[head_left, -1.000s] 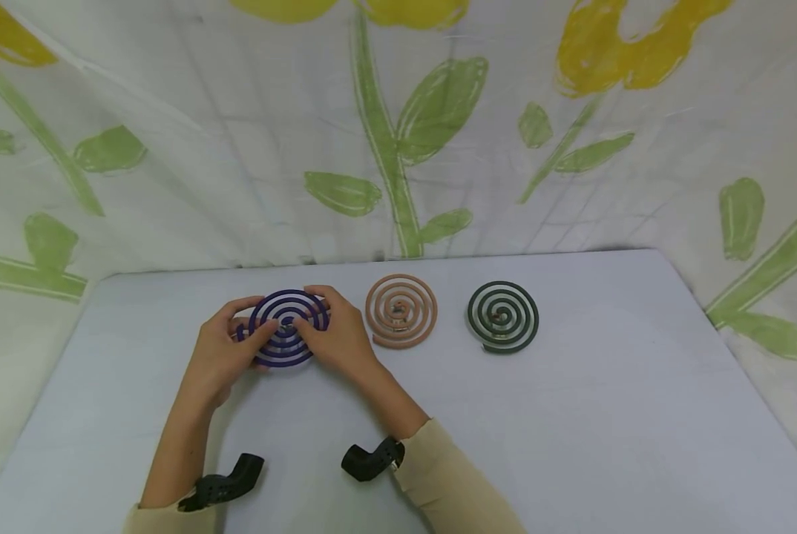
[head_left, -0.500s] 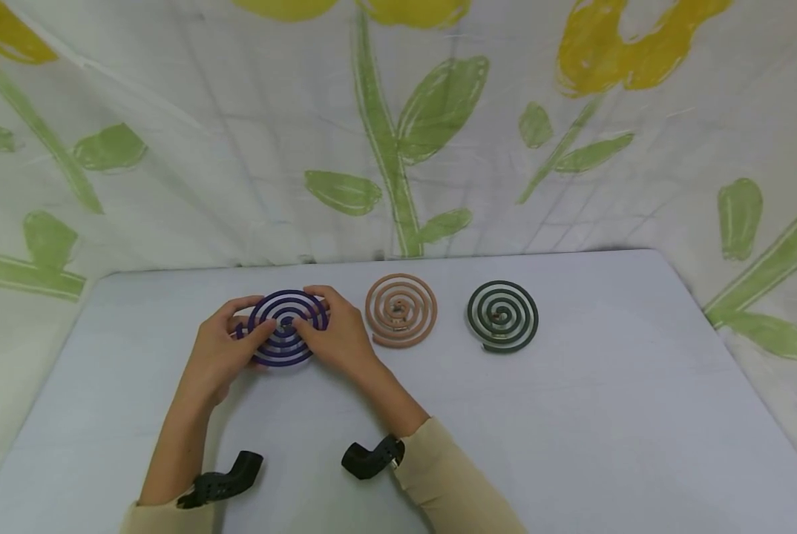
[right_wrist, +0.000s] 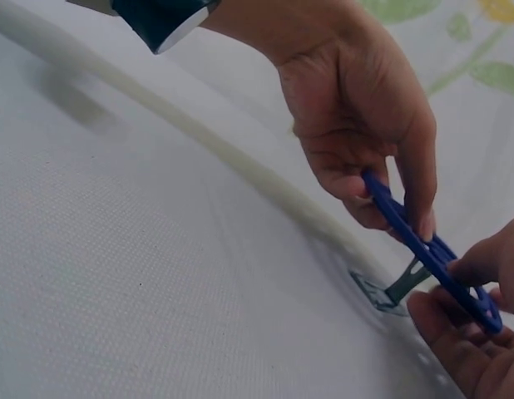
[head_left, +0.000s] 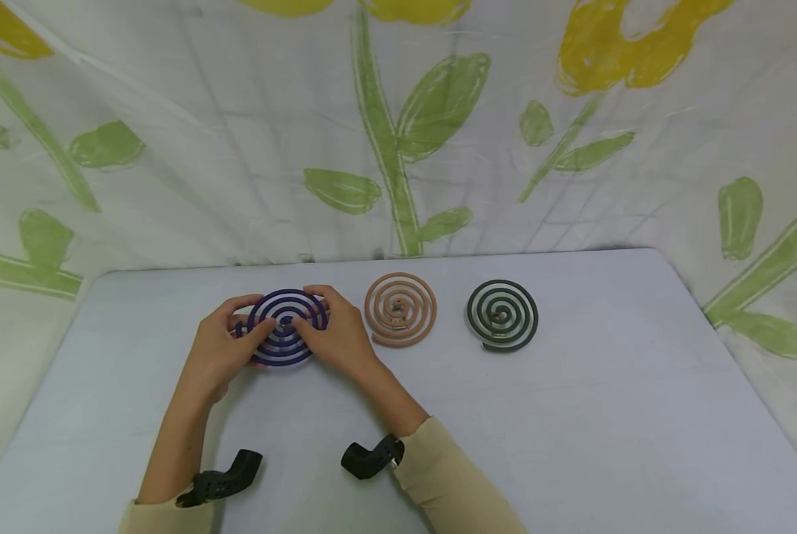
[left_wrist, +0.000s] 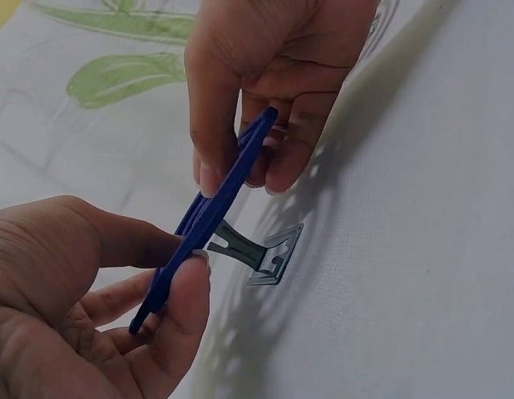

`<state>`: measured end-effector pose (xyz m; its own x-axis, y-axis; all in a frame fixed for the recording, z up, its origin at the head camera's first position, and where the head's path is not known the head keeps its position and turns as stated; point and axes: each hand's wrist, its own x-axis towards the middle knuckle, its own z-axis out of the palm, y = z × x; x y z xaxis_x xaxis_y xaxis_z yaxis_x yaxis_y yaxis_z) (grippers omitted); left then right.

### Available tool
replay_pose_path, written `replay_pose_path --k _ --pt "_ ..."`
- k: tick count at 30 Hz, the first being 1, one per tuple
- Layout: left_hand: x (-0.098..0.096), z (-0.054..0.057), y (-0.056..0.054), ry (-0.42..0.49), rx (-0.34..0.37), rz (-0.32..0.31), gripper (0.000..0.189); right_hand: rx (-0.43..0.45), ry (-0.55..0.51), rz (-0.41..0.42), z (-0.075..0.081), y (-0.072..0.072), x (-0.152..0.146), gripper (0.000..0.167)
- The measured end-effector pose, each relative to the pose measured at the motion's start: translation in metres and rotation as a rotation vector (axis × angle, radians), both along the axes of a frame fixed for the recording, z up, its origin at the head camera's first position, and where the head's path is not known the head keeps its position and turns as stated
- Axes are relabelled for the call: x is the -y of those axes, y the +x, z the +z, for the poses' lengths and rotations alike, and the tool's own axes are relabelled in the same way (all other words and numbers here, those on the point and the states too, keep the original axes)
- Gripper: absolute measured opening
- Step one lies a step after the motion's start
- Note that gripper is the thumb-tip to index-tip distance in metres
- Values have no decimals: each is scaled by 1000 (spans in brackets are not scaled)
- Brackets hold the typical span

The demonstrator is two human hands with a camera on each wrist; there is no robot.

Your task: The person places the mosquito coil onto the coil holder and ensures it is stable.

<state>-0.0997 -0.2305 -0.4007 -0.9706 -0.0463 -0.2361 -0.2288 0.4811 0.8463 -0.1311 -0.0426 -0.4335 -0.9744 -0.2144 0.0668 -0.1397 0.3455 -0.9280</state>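
Note:
Both hands hold a blue mosquito coil (left_wrist: pixel 211 212) at the left of the table. My left hand (head_left: pixel 220 350) pinches its left side, thumb on top near the centre and fingers beneath. From the other side my right hand (head_left: pixel 340 335) pinches it, the thumb also reaching close to the middle. Seen edge-on in the left wrist view, the coil tilts above the table. A small metal coil stand (left_wrist: pixel 276 259) has its square base low by the white cloth, and its forked upright reaches up to the coil's underside. Fingers partly hide the coil's rim.
Right of the hands lie an orange mosquito coil (head_left: pixel 398 307) and a dark green mosquito coil (head_left: pixel 500 315), with bits of metal showing at their centres. White cloth covers the table (head_left: pixel 572 430). Behind its far edge hangs a flower-patterned curtain (head_left: pixel 251 148).

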Motion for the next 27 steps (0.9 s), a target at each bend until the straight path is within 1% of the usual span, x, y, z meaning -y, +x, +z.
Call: replay_pose_path --k 4,11,16,22,27 --pt "1 0 1 -1 -4 1 64 -9 -2 6 0 1 0 47" --pt "2 -4 3 4 9 16 64 -8 3 19 -3 -1 1 48" --pt "2 -3 5 3 8 22 65 2 3 26 0 0 1 48" --pt "0 -1 4 22 3 34 65 -7 6 15 2 1 1 47" --pt "-1 -3 3 30 -2 36 65 -12 3 2 1 0 1 47"
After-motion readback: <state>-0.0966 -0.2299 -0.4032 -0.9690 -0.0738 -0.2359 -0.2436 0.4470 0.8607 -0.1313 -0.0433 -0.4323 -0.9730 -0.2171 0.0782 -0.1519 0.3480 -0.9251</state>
